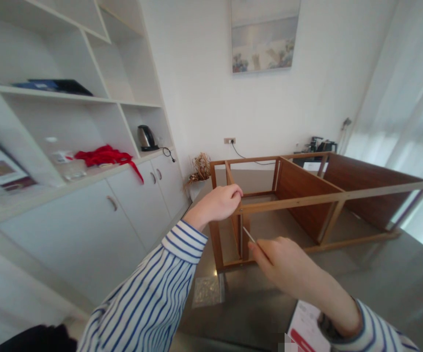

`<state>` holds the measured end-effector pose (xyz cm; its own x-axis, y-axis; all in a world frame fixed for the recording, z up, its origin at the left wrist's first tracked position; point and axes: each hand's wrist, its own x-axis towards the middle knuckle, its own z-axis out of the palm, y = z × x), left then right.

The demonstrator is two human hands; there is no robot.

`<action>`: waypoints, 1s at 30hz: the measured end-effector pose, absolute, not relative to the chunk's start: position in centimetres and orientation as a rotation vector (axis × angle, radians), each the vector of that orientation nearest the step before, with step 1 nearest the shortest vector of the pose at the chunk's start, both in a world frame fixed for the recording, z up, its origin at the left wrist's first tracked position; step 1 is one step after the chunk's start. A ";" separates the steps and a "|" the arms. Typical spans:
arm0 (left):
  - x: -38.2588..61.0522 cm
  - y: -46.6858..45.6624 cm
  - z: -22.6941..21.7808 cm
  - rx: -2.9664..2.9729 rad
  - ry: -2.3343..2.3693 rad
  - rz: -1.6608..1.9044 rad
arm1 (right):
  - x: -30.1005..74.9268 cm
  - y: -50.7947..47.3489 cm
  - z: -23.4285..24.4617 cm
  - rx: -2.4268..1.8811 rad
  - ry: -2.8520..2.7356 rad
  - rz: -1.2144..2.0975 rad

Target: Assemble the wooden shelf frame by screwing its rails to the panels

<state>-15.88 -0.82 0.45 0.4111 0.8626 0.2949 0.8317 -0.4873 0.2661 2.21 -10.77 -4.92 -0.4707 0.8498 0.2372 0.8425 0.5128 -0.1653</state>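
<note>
A brown wooden shelf frame (295,201) lies on its side on the grey table. My left hand (221,203) is closed over the near corner of the frame, where the long rail meets a crosspiece; its fingertips are partly hidden. Lower and to the right, my right hand (286,264) is closed around a screwdriver (248,234), whose handle is hidden in the fist. Its thin pale shaft points up and left toward the upright below my left hand. Whether the tip touches the wood I cannot tell.
On the table (248,298) lie a clear plastic bag (208,292) and a printed sheet (306,325) under my right forearm. White cabinets (86,220) line the left, with a kettle (145,138) and red cloth (104,155) above. A dried plant (200,168) stands behind the frame.
</note>
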 end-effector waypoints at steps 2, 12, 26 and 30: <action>-15.6 -1.7 0.4 2.597 1.683 0.741 | 4.0 -10.5 -6.4 -1.542 -2.556 -0.012; -17.8 -8.5 -8.7 1.922 1.958 1.768 | 8.6 -10.0 -11.9 -1.697 -2.733 0.060; -19.6 -9.2 -17.9 1.914 1.814 0.732 | 9.3 -8.8 -14.4 -1.719 -2.723 0.068; -19.5 -9.0 -17.9 1.909 1.808 0.750 | 9.3 -8.6 -14.3 -1.700 -2.711 0.055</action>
